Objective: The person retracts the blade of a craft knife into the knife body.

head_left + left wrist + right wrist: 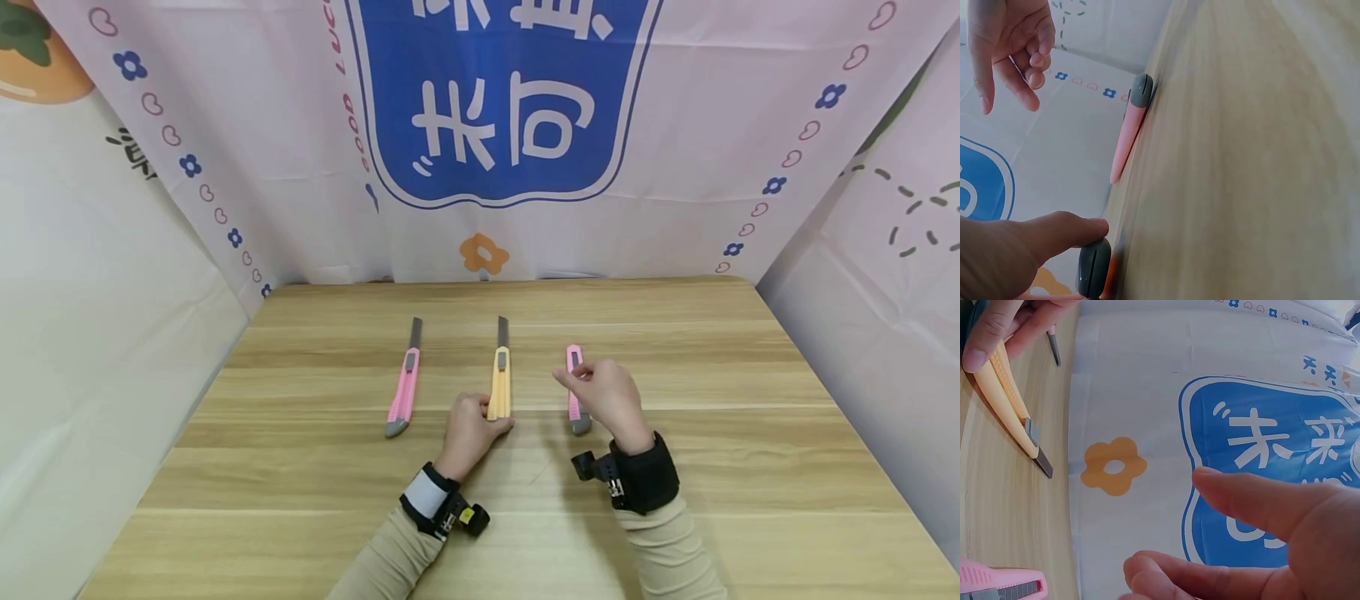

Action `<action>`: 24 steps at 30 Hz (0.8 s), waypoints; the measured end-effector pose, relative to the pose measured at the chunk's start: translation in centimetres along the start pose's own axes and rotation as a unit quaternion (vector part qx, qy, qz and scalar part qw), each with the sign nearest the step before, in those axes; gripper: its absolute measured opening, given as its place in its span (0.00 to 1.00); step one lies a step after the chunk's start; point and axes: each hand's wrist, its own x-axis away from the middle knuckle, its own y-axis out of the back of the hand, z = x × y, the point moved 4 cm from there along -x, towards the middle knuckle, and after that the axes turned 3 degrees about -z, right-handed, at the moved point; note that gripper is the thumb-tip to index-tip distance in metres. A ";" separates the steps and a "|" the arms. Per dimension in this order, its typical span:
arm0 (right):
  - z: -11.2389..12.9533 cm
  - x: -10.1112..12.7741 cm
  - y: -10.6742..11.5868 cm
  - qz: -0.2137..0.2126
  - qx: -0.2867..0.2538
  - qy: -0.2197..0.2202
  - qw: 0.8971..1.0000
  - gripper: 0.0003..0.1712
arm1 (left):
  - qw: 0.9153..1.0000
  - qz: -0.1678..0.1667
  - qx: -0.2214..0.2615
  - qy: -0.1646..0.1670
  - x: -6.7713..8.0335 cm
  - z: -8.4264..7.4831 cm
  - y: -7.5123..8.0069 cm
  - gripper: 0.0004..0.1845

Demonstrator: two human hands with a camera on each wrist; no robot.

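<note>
My left hand pinches the rear end of a yellow utility knife between thumb and fingers; the knife lies in the middle of the table, its blade out and pointing away. In the left wrist view the thumb sits on the knife's dark end cap. Above the right-hand pink utility knife, my right hand hovers with thumb and fingers apart, holding nothing. That knife has its blade drawn in, and the hand partly covers it in the head view. To the left lies another pink utility knife, blade extended.
The wooden table carries the three knives side by side. A printed white cloth with a blue sign hangs right behind its back edge, and pale cloths hang along both sides.
</note>
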 end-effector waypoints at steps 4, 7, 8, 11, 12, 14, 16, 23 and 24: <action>0.2 0.0 0.0 -0.001 0.002 0.002 1.000 0.25 | 1.000 -0.003 0.006 -0.002 0.1 -0.1 0.2 0.20; 0.2 0.0 0.0 -0.003 0.005 0.008 1.000 0.24 | 1.000 -0.001 0.010 -0.002 0.2 -0.1 0.3 0.18; 0.3 0.1 0.0 -0.003 0.005 0.009 1.000 0.24 | 1.000 0.001 0.010 -0.003 0.2 -0.1 0.3 0.18; 0.2 0.1 -0.1 0.000 0.004 0.011 1.000 0.24 | 1.000 0.006 0.010 0.000 0.3 0.0 0.3 0.18; 0.2 0.2 -0.2 0.003 0.002 0.010 1.000 0.24 | 1.000 0.007 0.009 0.001 0.3 0.0 0.3 0.19; 0.2 0.2 -0.3 0.008 -0.004 0.007 1.000 0.24 | 1.000 0.010 0.007 0.002 0.3 -0.1 0.3 0.19; 0.2 0.2 -0.4 0.014 -0.012 0.003 1.000 0.25 | 1.000 0.014 0.011 0.008 0.3 -0.1 0.4 0.19; 0.1 -0.3 -1.4 0.050 -0.097 -0.012 0.994 0.23 | 0.999 0.028 0.042 0.007 0.1 -0.7 1.3 0.19; 0.0 -0.4 -1.8 0.063 -0.123 -0.019 0.990 0.22 | 0.998 0.029 0.047 0.005 0.1 -0.8 1.5 0.18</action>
